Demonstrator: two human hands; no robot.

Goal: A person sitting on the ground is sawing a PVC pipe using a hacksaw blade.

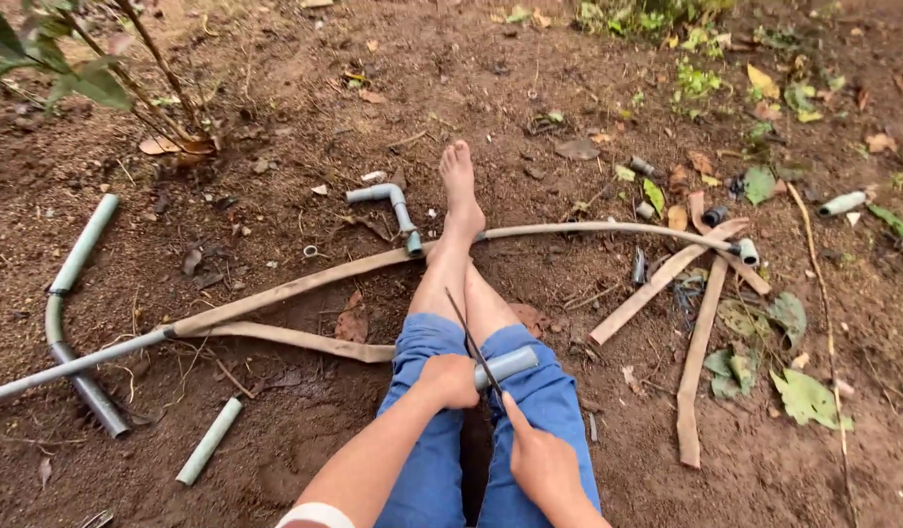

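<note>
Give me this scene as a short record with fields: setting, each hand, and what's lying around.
setting: bare soil, person seated with legs stretched out
left hand: grips a short grey pipe piece on the lap
right hand: holds a thin saw blade laid across that pipe
clothing: blue shorts
near the foot: pipe elbow, flat tan hose
left: long bent grey pipe
right: tan strips, fallen leaves

Hidden and cut-off parts

The left hand is covering the short pipe's near end; the long grey pipe is running off the left edge.
</note>
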